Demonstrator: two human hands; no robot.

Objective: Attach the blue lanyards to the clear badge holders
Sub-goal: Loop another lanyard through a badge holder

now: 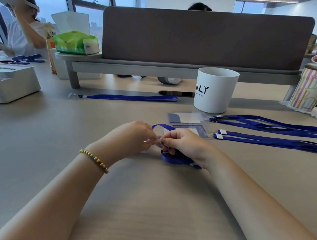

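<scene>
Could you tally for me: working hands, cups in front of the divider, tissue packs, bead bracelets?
Hands: 2 (left hand pinching a holder, right hand on a lanyard)
Cups: 2 (white cup, striped cup)
Tissue packs: 1 (tissue pack)
Bracelets: 1 (bracelet)
Total: 6

Cup behind badge holders, lanyards right — tissue box far left

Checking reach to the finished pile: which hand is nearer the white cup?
Right. The right hand lies below and slightly left of the white cup; the left hand lies farther left.
</scene>
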